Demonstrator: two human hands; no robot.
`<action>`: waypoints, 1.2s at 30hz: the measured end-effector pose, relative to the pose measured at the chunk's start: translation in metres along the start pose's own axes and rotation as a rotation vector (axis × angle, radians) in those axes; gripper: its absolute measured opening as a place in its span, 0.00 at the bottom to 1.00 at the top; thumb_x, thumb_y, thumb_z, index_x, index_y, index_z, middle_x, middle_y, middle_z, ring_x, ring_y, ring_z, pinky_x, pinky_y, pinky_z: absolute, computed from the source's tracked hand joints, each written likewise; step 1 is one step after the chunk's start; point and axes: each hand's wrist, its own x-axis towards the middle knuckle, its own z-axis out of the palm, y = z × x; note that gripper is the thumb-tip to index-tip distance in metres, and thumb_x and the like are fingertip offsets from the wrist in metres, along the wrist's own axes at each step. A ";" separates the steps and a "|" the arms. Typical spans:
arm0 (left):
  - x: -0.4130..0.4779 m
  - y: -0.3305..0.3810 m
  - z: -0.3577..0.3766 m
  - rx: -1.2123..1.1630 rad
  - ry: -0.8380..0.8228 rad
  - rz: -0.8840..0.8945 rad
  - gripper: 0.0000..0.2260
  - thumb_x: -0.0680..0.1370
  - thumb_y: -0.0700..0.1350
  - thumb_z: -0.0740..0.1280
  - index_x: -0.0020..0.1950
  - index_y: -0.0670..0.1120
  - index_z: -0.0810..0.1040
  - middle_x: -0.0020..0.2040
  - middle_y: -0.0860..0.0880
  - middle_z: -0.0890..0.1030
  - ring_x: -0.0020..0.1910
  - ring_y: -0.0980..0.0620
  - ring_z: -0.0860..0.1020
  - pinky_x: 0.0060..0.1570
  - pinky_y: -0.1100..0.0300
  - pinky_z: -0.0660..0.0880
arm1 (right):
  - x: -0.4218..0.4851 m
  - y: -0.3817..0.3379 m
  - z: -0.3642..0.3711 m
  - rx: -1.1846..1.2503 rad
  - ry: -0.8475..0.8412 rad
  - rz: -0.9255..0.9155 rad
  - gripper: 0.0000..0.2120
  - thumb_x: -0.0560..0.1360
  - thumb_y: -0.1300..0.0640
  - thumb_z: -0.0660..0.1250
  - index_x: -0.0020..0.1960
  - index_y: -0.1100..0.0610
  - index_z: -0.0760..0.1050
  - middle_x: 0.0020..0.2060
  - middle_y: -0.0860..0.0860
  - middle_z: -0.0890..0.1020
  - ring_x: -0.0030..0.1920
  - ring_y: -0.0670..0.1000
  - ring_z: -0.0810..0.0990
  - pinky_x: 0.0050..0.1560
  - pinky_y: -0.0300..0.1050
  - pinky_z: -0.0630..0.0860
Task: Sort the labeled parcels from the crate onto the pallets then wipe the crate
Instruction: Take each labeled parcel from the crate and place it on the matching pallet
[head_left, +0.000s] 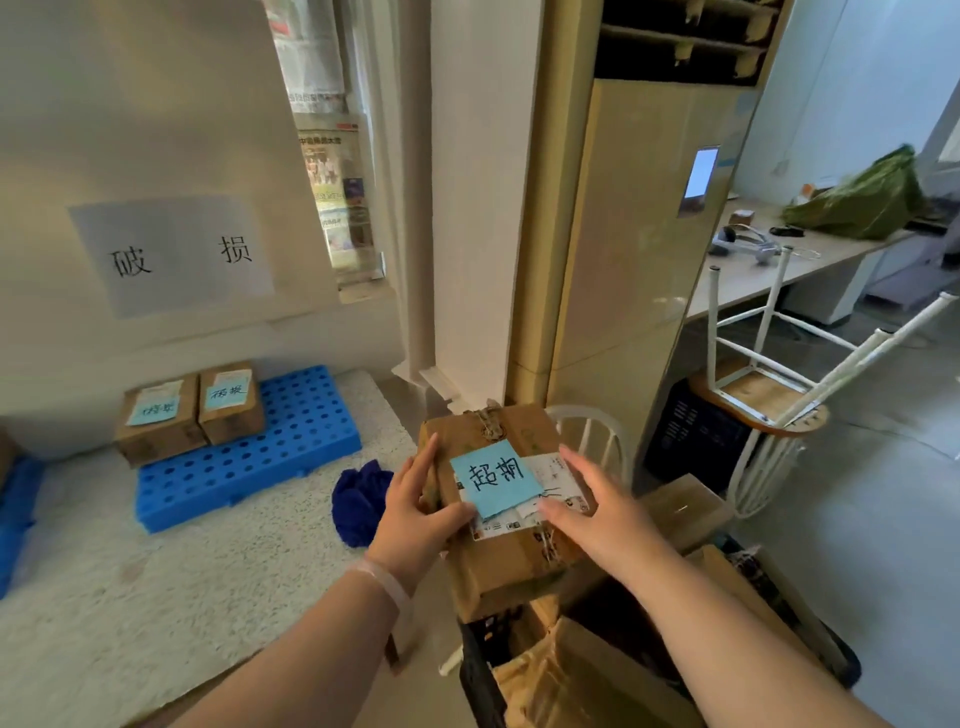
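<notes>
A brown cardboard parcel (511, 558) with a blue handwritten note (493, 478) on top is held up in front of me. My left hand (415, 512) grips its left edge, thumb on top beside the note. My right hand (597, 506) holds its right side, thumb lying on the white shipping label. Below it the black crate (480, 670) holds more cardboard parcels (587, 680). On the floor at left lies a blue perforated pallet (249, 457) carrying two labeled parcels (189, 410). A dark blue cloth (358, 501) is bunched on the floor next to the pallet.
A paper sign (176, 254) hangs on the wall above the pallet. Another blue pallet (15, 514) shows at the far left edge. A tall beige cabinet unit (623, 249) stands ahead. White chairs (763, 384), one upturned, and a desk (800, 260) crowd the right side.
</notes>
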 end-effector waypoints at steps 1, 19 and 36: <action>-0.003 0.001 -0.009 -0.023 0.008 -0.002 0.37 0.57 0.51 0.80 0.55 0.81 0.69 0.70 0.47 0.68 0.63 0.42 0.76 0.52 0.45 0.80 | 0.003 -0.007 0.006 -0.045 -0.071 -0.035 0.33 0.76 0.40 0.66 0.75 0.34 0.53 0.71 0.43 0.65 0.67 0.49 0.68 0.59 0.50 0.73; -0.031 0.012 -0.282 0.385 0.132 0.076 0.55 0.52 0.70 0.77 0.70 0.74 0.45 0.76 0.56 0.56 0.74 0.51 0.62 0.70 0.44 0.67 | 0.030 -0.179 0.240 -0.068 -0.249 -0.269 0.31 0.76 0.42 0.67 0.74 0.33 0.57 0.67 0.46 0.60 0.62 0.45 0.65 0.66 0.47 0.71; -0.083 -0.007 -0.561 0.547 0.373 -0.019 0.50 0.64 0.58 0.79 0.72 0.70 0.46 0.78 0.55 0.48 0.78 0.49 0.51 0.74 0.44 0.58 | 0.028 -0.338 0.490 -0.174 -0.471 -0.417 0.33 0.76 0.39 0.65 0.73 0.27 0.49 0.77 0.45 0.40 0.77 0.52 0.51 0.75 0.52 0.60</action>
